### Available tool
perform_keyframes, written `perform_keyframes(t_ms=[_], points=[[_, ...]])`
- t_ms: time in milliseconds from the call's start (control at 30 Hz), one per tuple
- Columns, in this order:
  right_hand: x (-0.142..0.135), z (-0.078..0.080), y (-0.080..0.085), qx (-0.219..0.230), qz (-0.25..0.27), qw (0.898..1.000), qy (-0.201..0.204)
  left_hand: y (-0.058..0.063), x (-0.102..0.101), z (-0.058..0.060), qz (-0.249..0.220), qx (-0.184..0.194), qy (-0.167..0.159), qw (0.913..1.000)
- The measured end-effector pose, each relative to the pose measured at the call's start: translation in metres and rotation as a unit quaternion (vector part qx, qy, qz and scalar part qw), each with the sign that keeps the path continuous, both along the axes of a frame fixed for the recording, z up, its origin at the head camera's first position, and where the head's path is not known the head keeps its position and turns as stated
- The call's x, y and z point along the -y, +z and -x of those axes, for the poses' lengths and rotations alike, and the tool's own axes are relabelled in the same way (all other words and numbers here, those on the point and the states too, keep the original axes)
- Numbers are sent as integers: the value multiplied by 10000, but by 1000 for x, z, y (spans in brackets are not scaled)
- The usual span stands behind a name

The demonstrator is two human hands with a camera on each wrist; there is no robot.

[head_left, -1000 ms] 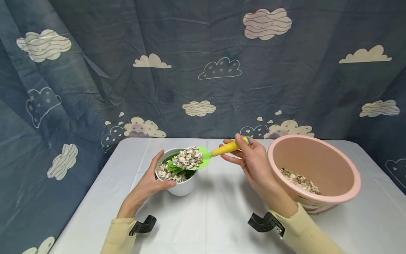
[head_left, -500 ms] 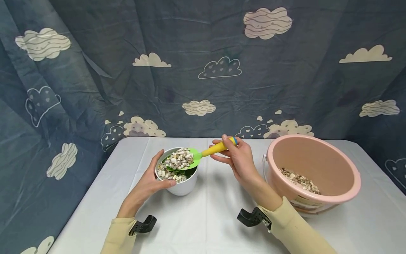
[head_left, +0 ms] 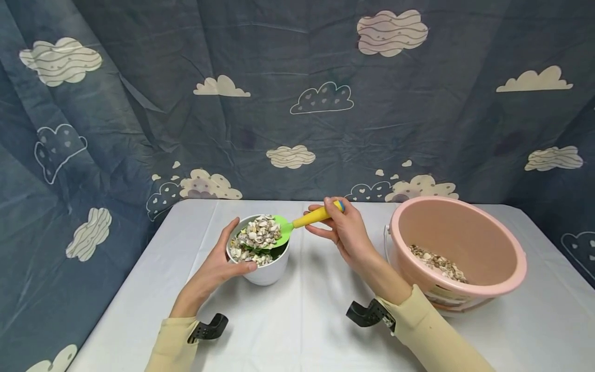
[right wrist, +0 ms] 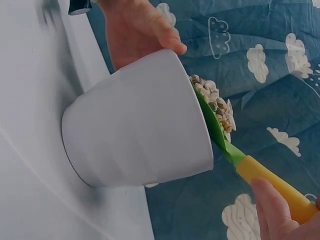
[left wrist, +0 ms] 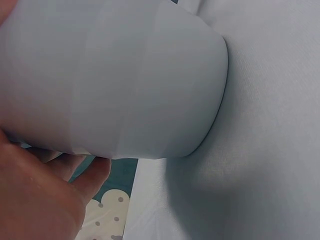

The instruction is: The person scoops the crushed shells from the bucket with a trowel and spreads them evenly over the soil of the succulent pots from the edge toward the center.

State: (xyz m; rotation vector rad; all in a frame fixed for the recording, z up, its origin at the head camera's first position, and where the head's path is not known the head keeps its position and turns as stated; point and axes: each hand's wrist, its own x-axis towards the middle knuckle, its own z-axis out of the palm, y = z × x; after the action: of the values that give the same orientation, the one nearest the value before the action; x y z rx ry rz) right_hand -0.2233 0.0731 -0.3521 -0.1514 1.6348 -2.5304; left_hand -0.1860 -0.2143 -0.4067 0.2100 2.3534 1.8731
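A white flowerpot (head_left: 267, 275) stands on the table, with small shells and a few green leaves (head_left: 254, 250) inside. My left hand (head_left: 215, 267) holds it from the left, thumb on the near side and fingers round the far side. With my right hand (head_left: 347, 232) I grip the yellow handle of a green-bladed hand trowel (head_left: 311, 216). Its blade is heaped with small shells (head_left: 260, 231) and lies over the pot's mouth. In the right wrist view the green blade (right wrist: 213, 122) slants right along the pot's rim, its load still on it.
A pink bucket (head_left: 465, 237) stands to the right, with more shells (head_left: 439, 264) at its bottom and a wire handle at its side. White cloth covers the table (head_left: 321, 320). A dark cloud-patterned curtain (head_left: 260, 124) hangs behind.
My right hand has moved left, bringing the loaded trowel further over the pot and covering more of the leaves. The left hand keeps its hold on the pot.
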Motion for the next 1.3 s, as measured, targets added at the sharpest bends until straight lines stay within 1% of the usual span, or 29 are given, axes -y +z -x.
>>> perform_keyframes(t_ms=[133,233,467,633,800,933,1067,1300], points=[[0,-1,3,199,80,9998,16,0,-1,0,12,19,0,10000],[0,-1,5,196,54,9998,50,0,-1,0,15,23,8,10000],[1,1,10,-236,-156,9991,305,-1,-1,0,-53,69,-37,10000],[1,4,13,-536,-478,9967,385,-3,0,-1,-73,78,-38,9999],[1,7,15,-736,-844,9930,388,-3,0,-1,-122,76,-83,9999],[2,8,17,-889,-1023,9901,376,-2,0,0,-178,50,-93,9998],[2,9,19,-1005,-1083,9883,369,0,0,0,-165,33,-98,9998],[6,8,19,-1123,-1219,9859,241,0,0,1,-106,46,-67,9999]])
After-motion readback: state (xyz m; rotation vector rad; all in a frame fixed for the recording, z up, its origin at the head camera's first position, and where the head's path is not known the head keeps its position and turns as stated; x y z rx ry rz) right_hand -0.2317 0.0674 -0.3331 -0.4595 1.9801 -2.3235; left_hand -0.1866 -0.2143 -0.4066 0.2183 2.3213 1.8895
